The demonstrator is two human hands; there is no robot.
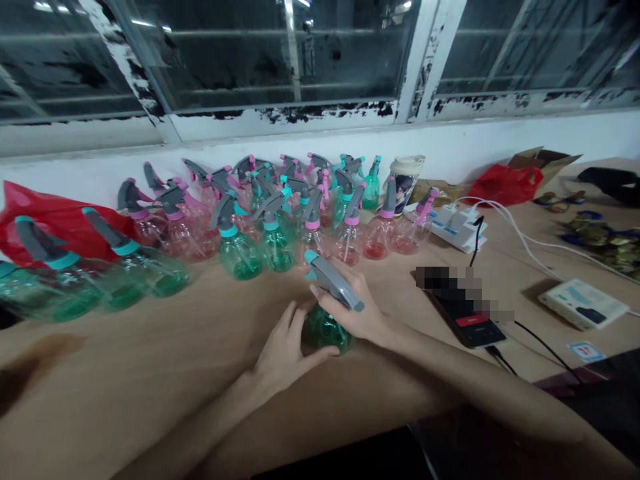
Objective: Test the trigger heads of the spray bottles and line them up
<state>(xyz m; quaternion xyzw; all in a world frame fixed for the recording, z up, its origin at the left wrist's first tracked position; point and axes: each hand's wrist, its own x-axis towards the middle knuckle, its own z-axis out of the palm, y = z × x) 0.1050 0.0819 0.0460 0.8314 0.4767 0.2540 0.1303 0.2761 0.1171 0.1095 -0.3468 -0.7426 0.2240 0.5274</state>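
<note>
A green spray bottle (325, 328) with a grey trigger head and teal collar stands on the wooden table (150, 373) in front of me. My right hand (357, 308) is wrapped round its spray head from above. My left hand (286, 350) cups the bottle's lower left side, fingers curved against the body. Behind it, along the wall, stand several more spray bottles (280, 213), some green with teal collars, some pink with pink collars.
A red plastic bag (55, 217) lies at the back left and another red bag (505, 183) at the back right. A phone (467, 313) with a cable, a white power strip (457, 227), a paper cup (406, 179) and a small white box (583, 303) lie to the right.
</note>
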